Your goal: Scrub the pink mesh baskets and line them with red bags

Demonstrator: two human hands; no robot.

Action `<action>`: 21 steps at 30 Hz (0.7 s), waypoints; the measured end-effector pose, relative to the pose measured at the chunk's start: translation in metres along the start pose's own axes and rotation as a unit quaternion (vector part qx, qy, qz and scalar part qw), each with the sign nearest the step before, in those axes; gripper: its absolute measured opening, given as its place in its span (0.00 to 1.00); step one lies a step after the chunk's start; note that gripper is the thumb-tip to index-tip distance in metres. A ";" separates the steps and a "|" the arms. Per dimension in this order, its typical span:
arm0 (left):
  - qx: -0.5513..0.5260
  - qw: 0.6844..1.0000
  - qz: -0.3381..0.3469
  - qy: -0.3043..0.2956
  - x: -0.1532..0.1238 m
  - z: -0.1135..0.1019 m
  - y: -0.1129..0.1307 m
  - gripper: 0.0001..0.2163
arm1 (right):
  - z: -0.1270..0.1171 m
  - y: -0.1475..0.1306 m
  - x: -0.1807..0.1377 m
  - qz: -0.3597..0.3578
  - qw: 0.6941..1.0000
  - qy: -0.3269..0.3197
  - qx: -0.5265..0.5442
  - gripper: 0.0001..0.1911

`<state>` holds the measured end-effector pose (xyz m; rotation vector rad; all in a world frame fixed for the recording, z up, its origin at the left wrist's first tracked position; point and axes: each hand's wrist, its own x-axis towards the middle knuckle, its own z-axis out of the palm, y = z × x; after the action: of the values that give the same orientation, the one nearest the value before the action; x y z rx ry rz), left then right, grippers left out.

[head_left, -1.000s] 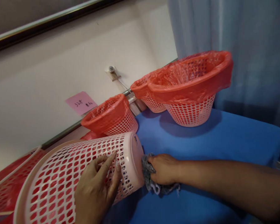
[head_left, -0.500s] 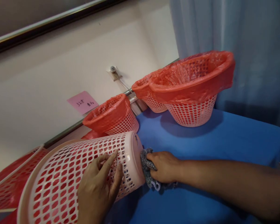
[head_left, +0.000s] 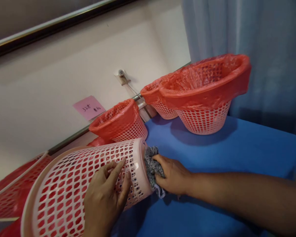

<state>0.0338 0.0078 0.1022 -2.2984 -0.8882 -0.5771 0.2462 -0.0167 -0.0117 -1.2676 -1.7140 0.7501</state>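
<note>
A light pink perforated plastic wastebasket (head_left: 64, 184) lies tipped on its side at lower left, its base turned to the right. My left hand (head_left: 106, 191) steadies it, fingers bent and thumb pressed against the holed wall near the base. In my right hand (head_left: 174, 174) a bunched grey knitted cloth (head_left: 153, 166) is gripped and pressed against the basket's base. Part of the base is hidden behind the cloth.
On the blue table (head_left: 256, 148) stands a large basket lined with a red bag (head_left: 204, 108). Behind it are a second lined basket (head_left: 162, 107) and a third (head_left: 130, 126). A pink note (head_left: 88, 108) is on the wall; a blue curtain (head_left: 266, 65) hangs at right.
My right hand with the cloth has shifted slightly up and left across the basket's base. My left hand keeps its place on the basket.
</note>
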 end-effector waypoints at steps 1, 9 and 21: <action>-0.001 1.000 0.000 0.000 0.000 0.000 0.000 0.15 | 0.000 0.002 0.004 0.063 0.997 -0.044 -0.012 0.24; -0.002 1.000 -0.008 0.003 0.001 0.000 0.002 0.15 | -0.009 0.002 0.008 -0.096 0.981 0.135 0.096 0.24; 0.005 1.000 -0.003 0.007 -0.001 -0.002 0.004 0.16 | -0.004 0.015 0.018 0.018 0.998 0.050 0.046 0.22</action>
<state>0.0353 0.0038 0.1012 -2.2811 -0.8891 -0.5878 0.2542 0.0045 -0.0172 -1.2553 -1.5629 0.7662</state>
